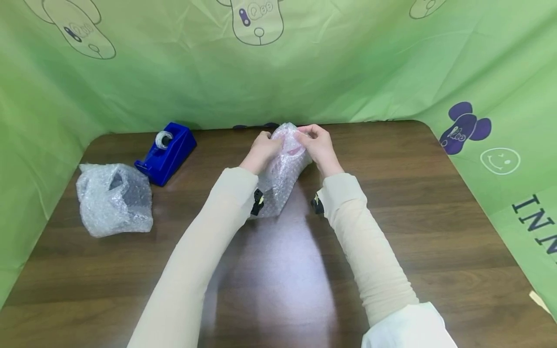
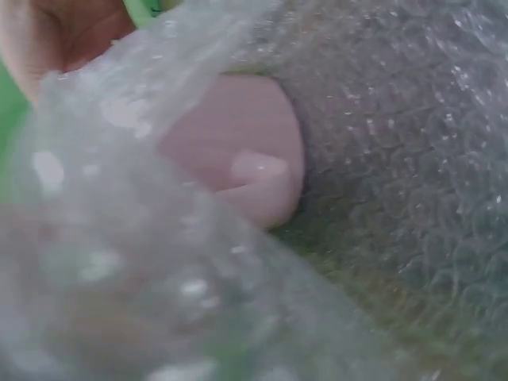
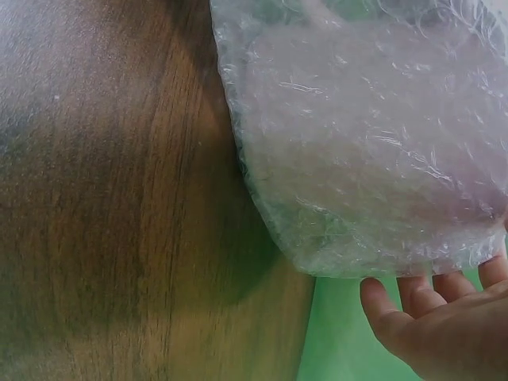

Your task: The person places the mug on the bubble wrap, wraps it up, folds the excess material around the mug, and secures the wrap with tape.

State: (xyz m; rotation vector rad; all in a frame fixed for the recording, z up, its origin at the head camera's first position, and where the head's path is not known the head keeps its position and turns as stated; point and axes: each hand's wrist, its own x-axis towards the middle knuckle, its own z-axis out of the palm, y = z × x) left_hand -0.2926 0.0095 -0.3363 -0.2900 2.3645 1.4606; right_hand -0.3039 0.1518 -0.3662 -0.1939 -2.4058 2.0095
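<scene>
Near the far edge of the table, both hands hold a sheet of bubble wrap point(image 1: 280, 181) folded around a pink item. In the left wrist view the pink item point(image 2: 230, 131) shows a smooth, rounded edge through a gap in the wrap; its kind cannot be told. My left hand point(image 1: 267, 149) grips the upper left side of the wrap. On the opposite side, my right hand point(image 1: 319, 145) pinches the wrap's top edge between thumb and fingers. In the right wrist view, the right hand's fingers point(image 3: 389, 309) curl at the border of the clear wrap.
A blue tape dispenser point(image 1: 167, 154) with a roll of clear tape point(image 1: 163, 140) stands at the back left. Left of it lies another bubble-wrapped bundle point(image 1: 115, 200). Green printed cloth point(image 1: 330, 72) hangs along the back and sides of the wooden table point(image 1: 413, 217).
</scene>
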